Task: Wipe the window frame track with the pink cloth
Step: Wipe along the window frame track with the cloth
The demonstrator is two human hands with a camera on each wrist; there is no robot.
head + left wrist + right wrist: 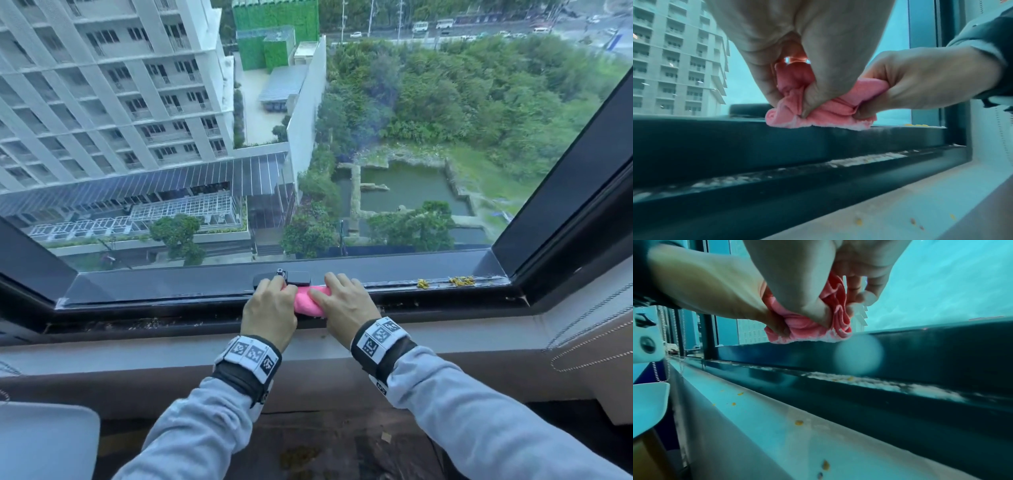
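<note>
A bunched pink cloth [309, 301] sits on the dark window frame track [428, 285] near its middle, just in front of the black window latch [297, 277]. My left hand [270, 310] grips the cloth's left side and my right hand [344, 301] grips its right side. In the left wrist view the pink cloth [818, 112] is pinched between thumb and fingers and its lower edge touches the frame's top ledge [900, 129]. The right wrist view shows the cloth [809, 331] crumpled under both hands. Yellow crumbs [460, 281] lie on the track to the right.
A lower channel [859, 160] of the frame holds whitish dust. The pale sill [777, 426] below carries a few yellow specks. A beaded blind cord [589, 339] hangs at the right, and a white object [44, 442] lies at the lower left.
</note>
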